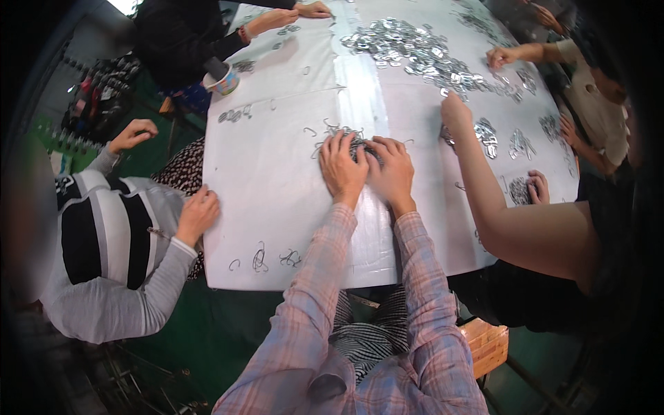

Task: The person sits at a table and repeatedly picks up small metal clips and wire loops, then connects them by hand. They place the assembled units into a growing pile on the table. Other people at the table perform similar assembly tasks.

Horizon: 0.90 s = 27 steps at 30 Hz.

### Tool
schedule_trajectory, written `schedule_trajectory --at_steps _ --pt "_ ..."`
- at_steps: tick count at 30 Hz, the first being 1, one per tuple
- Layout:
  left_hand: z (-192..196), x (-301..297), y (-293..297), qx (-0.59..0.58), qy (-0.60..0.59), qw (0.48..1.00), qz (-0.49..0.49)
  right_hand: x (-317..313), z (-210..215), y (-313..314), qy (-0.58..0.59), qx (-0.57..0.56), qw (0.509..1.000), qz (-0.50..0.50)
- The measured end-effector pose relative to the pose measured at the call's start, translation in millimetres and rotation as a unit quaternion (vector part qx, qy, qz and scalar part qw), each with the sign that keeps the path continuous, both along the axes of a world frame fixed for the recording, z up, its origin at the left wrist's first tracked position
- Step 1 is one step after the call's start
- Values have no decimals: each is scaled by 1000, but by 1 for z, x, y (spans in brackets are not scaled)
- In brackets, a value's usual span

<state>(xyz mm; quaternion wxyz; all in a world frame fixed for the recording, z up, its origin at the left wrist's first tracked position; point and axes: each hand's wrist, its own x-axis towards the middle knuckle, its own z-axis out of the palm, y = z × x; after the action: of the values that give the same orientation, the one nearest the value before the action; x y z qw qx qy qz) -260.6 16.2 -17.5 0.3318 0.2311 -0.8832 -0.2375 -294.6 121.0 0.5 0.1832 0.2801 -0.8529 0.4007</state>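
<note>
A loose pile of thin, curved metal hooks [344, 129] lies on the white-covered table in front of me. My left hand [342, 168] rests over the pile's near side, fingers apart and slightly bent. Beside it, my right hand [393, 168] curves in from the right, fingertips touching the pile and close to the left hand. Hooks stick out beyond my fingers, and the part of the pile under my palms is hidden. Both hands cup the hooks from outside; no single hook shows gripped between fingers.
Shiny flat metal pieces [415, 52] are heaped at the far right. Small hook groups [259, 258] lie near the front left edge. A paper cup [224, 81] stands at the left edge. Co-workers sit around the table; one's bare forearm [481, 180] reaches in close on my right.
</note>
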Motion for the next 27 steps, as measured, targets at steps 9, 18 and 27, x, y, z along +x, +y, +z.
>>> schedule_trajectory --at_steps 9,18,27 --pt "7 4 4 57 53 997 2 -3 -6 1 -45 -38 998 -24" --pt "5 2 4 14 6 1000 5 -67 23 2 -353 -21 934 -56" --pt "9 4 5 8 -8 1000 2 -78 27 -14 -253 210 942 -72"
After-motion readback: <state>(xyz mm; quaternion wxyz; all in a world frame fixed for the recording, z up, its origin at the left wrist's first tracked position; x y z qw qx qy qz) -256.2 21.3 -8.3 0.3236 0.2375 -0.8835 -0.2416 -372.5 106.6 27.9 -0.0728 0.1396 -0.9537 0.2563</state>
